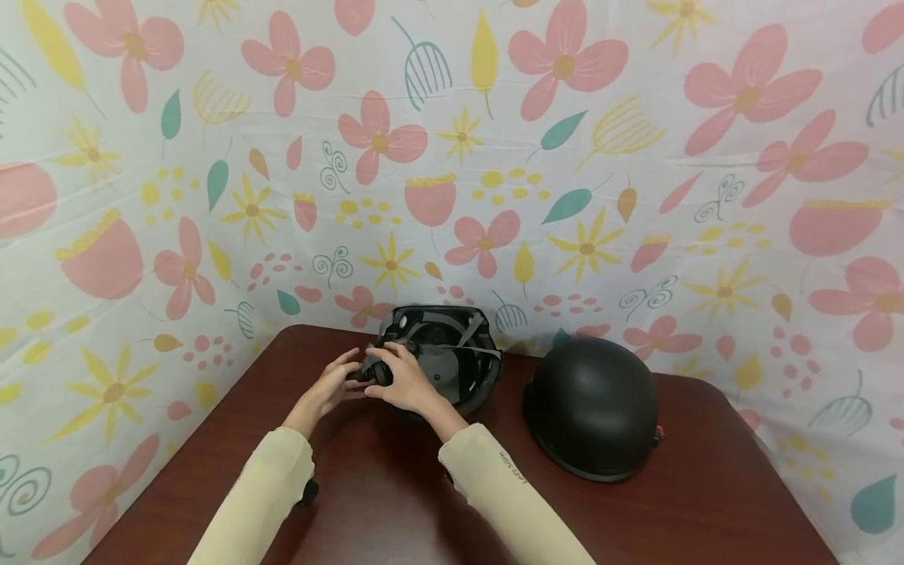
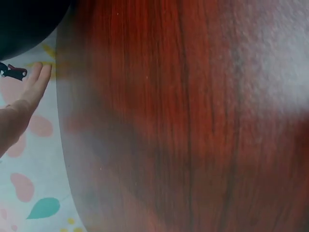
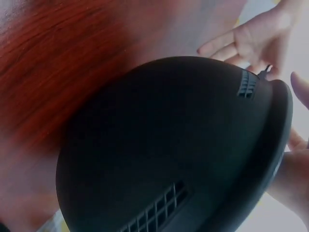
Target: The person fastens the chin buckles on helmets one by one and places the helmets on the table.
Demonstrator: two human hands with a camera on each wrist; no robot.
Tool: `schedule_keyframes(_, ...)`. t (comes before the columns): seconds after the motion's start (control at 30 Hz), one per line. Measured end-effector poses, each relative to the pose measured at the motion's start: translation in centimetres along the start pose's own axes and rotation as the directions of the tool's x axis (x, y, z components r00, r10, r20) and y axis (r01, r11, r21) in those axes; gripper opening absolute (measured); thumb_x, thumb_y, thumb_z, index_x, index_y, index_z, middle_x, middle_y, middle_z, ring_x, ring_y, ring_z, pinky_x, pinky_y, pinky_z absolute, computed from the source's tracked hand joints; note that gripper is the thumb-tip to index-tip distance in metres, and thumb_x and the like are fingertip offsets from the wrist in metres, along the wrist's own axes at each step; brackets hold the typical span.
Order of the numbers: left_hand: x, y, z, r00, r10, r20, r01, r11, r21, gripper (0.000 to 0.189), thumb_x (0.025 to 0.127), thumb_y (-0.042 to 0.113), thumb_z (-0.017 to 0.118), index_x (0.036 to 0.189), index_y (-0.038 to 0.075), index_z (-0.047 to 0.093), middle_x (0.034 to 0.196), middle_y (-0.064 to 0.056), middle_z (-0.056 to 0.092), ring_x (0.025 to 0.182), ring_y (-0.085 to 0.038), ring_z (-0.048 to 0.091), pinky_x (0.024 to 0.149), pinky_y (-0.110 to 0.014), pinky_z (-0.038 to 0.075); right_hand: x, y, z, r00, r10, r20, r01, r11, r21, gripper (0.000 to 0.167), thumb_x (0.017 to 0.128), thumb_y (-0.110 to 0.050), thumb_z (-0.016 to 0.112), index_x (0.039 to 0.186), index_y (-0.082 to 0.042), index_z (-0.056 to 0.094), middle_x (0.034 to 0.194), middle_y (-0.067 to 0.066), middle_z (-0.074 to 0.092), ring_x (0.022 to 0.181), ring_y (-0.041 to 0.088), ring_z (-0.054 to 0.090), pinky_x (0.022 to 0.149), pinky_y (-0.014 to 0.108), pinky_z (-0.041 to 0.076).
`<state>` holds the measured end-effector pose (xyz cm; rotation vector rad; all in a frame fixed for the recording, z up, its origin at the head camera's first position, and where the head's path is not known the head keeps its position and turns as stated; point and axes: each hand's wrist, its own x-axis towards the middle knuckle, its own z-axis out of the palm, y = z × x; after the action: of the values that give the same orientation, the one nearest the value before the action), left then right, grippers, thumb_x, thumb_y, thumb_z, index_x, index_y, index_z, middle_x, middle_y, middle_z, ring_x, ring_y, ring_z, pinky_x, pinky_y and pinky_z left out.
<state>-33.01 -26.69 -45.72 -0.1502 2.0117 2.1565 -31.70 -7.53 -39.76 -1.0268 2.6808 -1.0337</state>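
A black helmet [image 1: 487, 384] lies upside down near the wall, its padded inside and grey straps facing up; in the right wrist view its vented shell [image 3: 164, 130] fills the middle. At its left rim my left hand [image 1: 333, 391] holds part of the dark chin strap [image 1: 372, 369] near the fingertips, with several fingers stretched out. My right hand [image 1: 407, 381] reaches across the helmet's near rim and grips the strap between thumb and fingers. Much of the grip is hidden behind the fingers. A small dark buckle [image 2: 15, 72] hangs beside the fingers in the left wrist view.
A second black helmet [image 1: 593, 408] sits dome up on the right of the brown table [image 1: 381, 502], with a small red part [image 1: 660, 434] at its right edge. A floral cloth [image 1: 452, 157] hangs close behind and beside the table.
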Motion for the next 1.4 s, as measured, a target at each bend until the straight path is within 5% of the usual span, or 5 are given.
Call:
schedule_keyframes(0.23,0.8,-0.2,0.8,1.000,0.000,0.022,0.000,1.000,-0.021,0.069,0.097,0.012,0.035,0.159,0.013,0.006,0.121,-0.008,0.046,0.146,-0.043,0.022,0.112,-0.064,0.029,-0.1,0.2,0.7,0.999,0.038,-0.027,-0.038,0.999,-0.007,0.061,0.089,-0.022,0.072,0.145,-0.022,0.048,0.155,0.013,0.029,0.142,0.040,0.030,0.104,0.057,0.040)
schedule_keyframes(0.43,1.0,-0.2,0.9,1.000,-0.020,0.006,0.021,0.996,-0.087,0.066,0.098,0.010,0.034,0.158,0.007,0.007,0.153,-0.023,0.024,0.148,-0.046,0.014,0.114,-0.066,0.023,-0.3,0.5,0.9,0.998,0.051,-0.029,-0.051,0.999,0.002,0.061,0.087,-0.015,0.073,0.143,-0.023,0.050,0.153,0.014,0.027,0.140,0.042,0.030,0.101,0.057,0.042)
schedule_keyframes(0.73,0.7,0.1,0.6,0.993,0.011,-0.114,-0.013,1.000,-0.011,0.057,0.103,0.018,0.044,0.153,-0.001,0.024,0.125,-0.008,0.062,0.080,-0.003,0.065,0.096,-0.038,0.049,-0.6,0.2,1.1,0.995,0.093,-0.029,-0.094,0.995,-0.021,0.050,0.089,-0.011,0.069,0.135,-0.026,0.059,0.152,0.011,0.027,0.140,0.041,0.028,0.094,0.052,0.045)
schedule_keyframes(1.1,0.3,-0.9,-0.1,0.972,0.208,-0.112,-0.219,0.971,-0.095,0.068,0.091,0.033,0.068,0.139,-0.008,0.042,0.096,0.001,0.068,0.075,-0.006,0.066,0.080,-0.028,0.056,-0.4,-0.2,1.8,0.992,0.100,-0.074,-0.111,0.981,-0.158,0.030,0.088,-0.014,0.070,0.115,-0.028,0.070,0.148,0.010,0.032,0.135,0.035,0.034,0.080,0.038,0.049)
schedule_keyframes(1.4,-0.8,0.4,0.2,0.965,0.144,-0.221,-0.164,0.984,-0.076,0.033,0.096,0.020,0.063,0.123,0.004,0.051,0.088,0.011,0.061,0.072,-0.004,0.064,0.073,-0.022,0.054,-0.6,0.2,2.2,0.984,0.100,-0.147,-0.118,0.986,-0.115,0.020,0.089,-0.026,0.072,0.109,-0.025,0.072,0.139,0.012,0.045,0.127,0.031,0.047,0.088,0.043,0.052)
